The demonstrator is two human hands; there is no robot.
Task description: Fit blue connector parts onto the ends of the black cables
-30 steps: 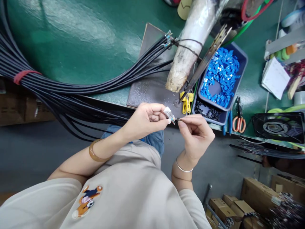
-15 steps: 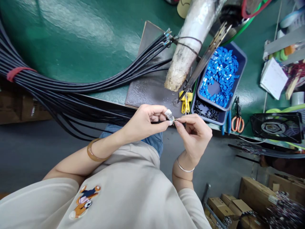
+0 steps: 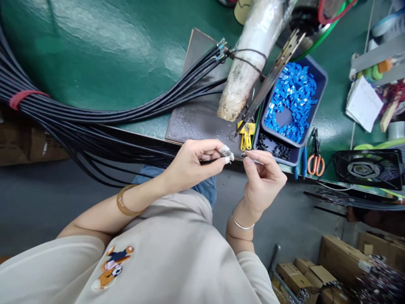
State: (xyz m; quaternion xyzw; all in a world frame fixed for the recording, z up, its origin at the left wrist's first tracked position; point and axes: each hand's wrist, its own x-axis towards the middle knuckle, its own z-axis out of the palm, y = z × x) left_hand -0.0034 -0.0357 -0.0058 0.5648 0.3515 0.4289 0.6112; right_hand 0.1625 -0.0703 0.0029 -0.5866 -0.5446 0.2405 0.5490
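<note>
My left hand (image 3: 194, 162) is closed in a pinch on the end of a black cable (image 3: 206, 162). Thin light-coloured wires (image 3: 231, 158) poke out past its fingertips, and white tape wraps the tips of the index finger and thumb. A short gap to the right, my right hand (image 3: 264, 175) pinches a tiny dark piece (image 3: 244, 155), too small to name. Behind the left hand runs a thick bundle of black cables (image 3: 95, 116), bound by a red band (image 3: 25, 97). Several cable ends with bare coloured wires (image 3: 221, 50) rest on a dark board (image 3: 193, 122).
Beyond my hands are a yellow tool (image 3: 246, 136), a wrapped roll (image 3: 249, 63) and a long metal bar (image 3: 272, 80). Right of these stand a bin of blue pieces (image 3: 321, 80), a bin of black bits (image 3: 294, 158), orange-handled pliers (image 3: 315, 162) and a black fan (image 3: 367, 169).
My right hand has drawn away to the right from the wire ends, leaving a gap, with a tiny dark piece now visible in its pinch. The left hand has barely moved.
</note>
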